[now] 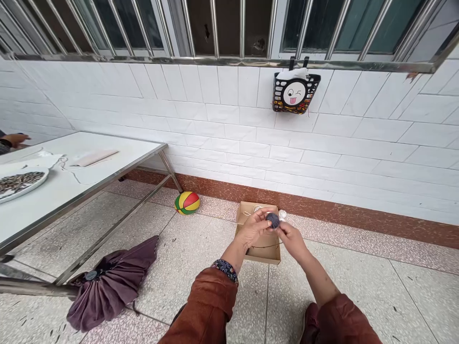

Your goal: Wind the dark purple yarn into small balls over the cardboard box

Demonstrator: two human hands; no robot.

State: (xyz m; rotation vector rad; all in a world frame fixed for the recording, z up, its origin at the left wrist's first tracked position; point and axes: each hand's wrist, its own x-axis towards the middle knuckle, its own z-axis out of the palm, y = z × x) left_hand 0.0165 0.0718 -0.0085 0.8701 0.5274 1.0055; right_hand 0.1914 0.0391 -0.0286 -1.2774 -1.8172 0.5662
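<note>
Over the cardboard box, I have the left hand clasped on a small, round, dark slate ball, faintly ribbed, perhaps yarn; whether the right hand beside it grips anything, I can't tell.

The dark ball is partly hidden by the left hand. What is touched by the fingertips of the right hand is too small to be told. By the left edge, the table, the plate and another person's sleeve are cut off.
</note>
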